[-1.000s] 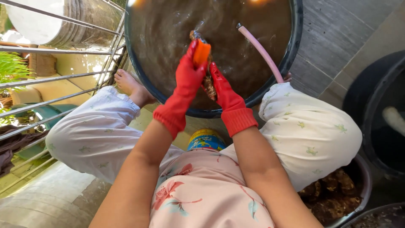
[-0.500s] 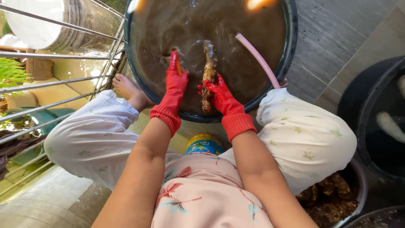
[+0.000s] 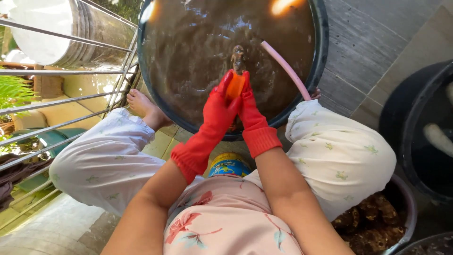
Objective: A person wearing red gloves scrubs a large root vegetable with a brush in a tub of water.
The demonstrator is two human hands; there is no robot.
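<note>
The big round black tub of muddy brown water lies just beyond both hands. Half a second ago the red-gloved hands were spread low at the water with the knobbly brown root between them; now they are raised and pressed together. The left hand closes around an orange scrubbing brush, and the right hand grips the muddy brown root, upright above the brush. A pink hose slants into the water right of the hands. A bowl of brown roots sits by the right knee.

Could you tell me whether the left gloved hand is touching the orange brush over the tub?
Touching. The head view shows the left hand in its red glove wrapped around the orange brush, no gap showing, above the muddy water in the tub.
</note>
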